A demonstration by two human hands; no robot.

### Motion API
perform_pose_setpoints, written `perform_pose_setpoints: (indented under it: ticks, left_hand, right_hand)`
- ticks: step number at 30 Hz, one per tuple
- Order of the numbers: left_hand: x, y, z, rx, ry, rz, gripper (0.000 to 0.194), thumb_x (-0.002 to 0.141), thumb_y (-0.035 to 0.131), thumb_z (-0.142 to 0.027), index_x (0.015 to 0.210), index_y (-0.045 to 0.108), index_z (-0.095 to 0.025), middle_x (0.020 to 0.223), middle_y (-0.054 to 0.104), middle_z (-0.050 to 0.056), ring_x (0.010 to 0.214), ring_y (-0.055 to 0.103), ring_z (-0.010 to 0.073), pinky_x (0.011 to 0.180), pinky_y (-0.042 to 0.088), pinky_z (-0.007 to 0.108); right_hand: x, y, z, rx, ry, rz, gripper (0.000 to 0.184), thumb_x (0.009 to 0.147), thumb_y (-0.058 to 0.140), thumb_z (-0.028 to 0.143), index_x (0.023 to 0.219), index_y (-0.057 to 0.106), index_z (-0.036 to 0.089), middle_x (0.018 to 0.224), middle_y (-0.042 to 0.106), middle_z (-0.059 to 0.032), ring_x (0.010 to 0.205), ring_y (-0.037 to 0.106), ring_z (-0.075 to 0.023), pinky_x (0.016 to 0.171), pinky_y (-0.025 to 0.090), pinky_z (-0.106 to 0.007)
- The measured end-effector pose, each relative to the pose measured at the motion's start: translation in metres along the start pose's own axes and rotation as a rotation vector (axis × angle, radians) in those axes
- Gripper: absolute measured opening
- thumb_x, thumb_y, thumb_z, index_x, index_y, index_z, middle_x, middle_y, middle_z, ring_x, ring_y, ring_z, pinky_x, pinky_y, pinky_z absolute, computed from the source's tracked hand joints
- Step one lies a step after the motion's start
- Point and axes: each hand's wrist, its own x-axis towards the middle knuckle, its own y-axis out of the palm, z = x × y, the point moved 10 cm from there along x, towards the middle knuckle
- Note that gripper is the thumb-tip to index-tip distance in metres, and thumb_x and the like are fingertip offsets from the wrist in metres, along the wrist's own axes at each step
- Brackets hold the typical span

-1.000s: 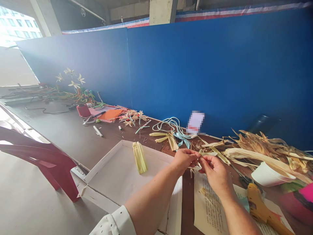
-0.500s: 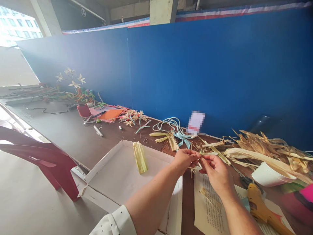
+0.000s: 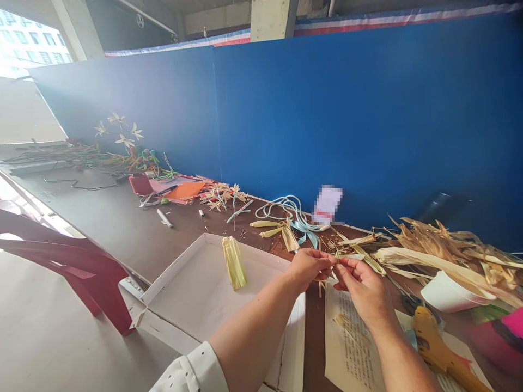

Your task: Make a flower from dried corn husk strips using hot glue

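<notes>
My left hand [image 3: 307, 267] and my right hand [image 3: 363, 291] meet over the brown table, fingers pinched together on a thin strip of dried corn husk [image 3: 335, 260]. The strip runs between the two sets of fingertips, and small husk shreds lie under them. A printed paper sheet [image 3: 351, 348] lies below my right hand. A folded yellow-green husk bundle [image 3: 233, 262] rests in the white cardboard tray [image 3: 192, 310] left of my left hand.
A pile of dried husks [image 3: 441, 250] sits at the right with a white bowl [image 3: 447, 294] and a yellow glue gun [image 3: 433, 348]. Ribbon [image 3: 292, 209], husk flowers [image 3: 220, 196], orange paper [image 3: 186, 190] and a marker [image 3: 163, 218] lie farther back. A red chair [image 3: 69, 267] stands left.
</notes>
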Motion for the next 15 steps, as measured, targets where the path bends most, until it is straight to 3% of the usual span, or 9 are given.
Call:
perform_pose_setpoints:
  ticks: [6, 15]
  left_hand:
    - [-0.002, 0.001, -0.001, -0.009, -0.014, 0.013, 0.035, 0.059, 0.079, -0.04, 0.072, 0.065, -0.01, 0.062, 0.055, 0.0, 0.057, 0.049, 0.0054, 0.054, 0.038, 0.02]
    - [-0.003, 0.002, 0.001, -0.024, -0.045, 0.02, 0.04, 0.056, 0.081, -0.042, 0.074, 0.065, -0.01, 0.063, 0.056, 0.0, 0.057, 0.049, 0.0053, 0.056, 0.037, 0.021]
  right_hand:
    - [0.0, -0.002, -0.004, 0.032, 0.032, -0.013, 0.045, 0.069, 0.071, 0.053, 0.101, 0.065, 0.022, 0.08, 0.07, -0.0035, 0.055, 0.062, -0.0169, 0.054, 0.056, -0.032]
    - [0.003, -0.003, -0.013, 0.091, 0.029, 0.0, 0.05, 0.068, 0.073, 0.053, 0.105, 0.066, 0.021, 0.083, 0.07, -0.0031, 0.058, 0.061, -0.0145, 0.054, 0.054, -0.028]
